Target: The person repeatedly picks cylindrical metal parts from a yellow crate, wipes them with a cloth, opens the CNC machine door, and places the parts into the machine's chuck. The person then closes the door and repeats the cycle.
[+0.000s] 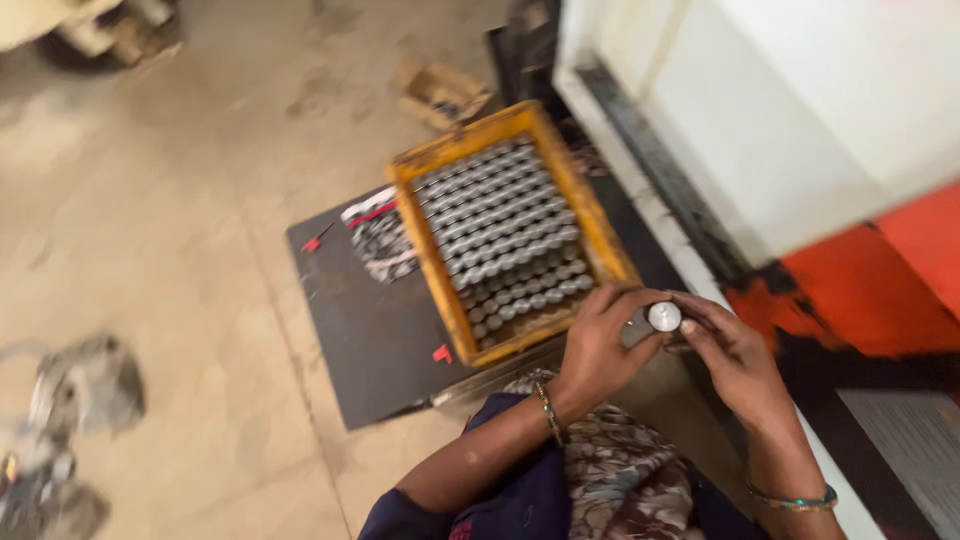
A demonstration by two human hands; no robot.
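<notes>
A dusty, pale concrete workshop floor (180, 220) fills the left of the head view, with blurred grey debris at its lower left edge. On it rests a dark flat metal plate (365, 330), and on that plate sits a yellow-orange rectangular tray (420, 215) packed with rows of short silver metal cylinders (500, 225) standing on end. Beside the tray, on the plate, lies a patterned black, white and red cloth (378, 240). To the right rises a white machine housing (780, 120) with a red-orange painted section (870, 290) below it.

The person's left hand (600, 345), a thin bangle on its wrist, is curled around a small silver round-faced metal cylinder (664, 317), its fingers closed on the piece from the left. The right hand (735, 355), also wearing a bangle, meets it from the other side, its fingertips pinching the same cylinder. The piece is held in the air between both hands, just beside the near right corner of the tray. A patterned garment (620, 480) shows below the forearms.
</notes>
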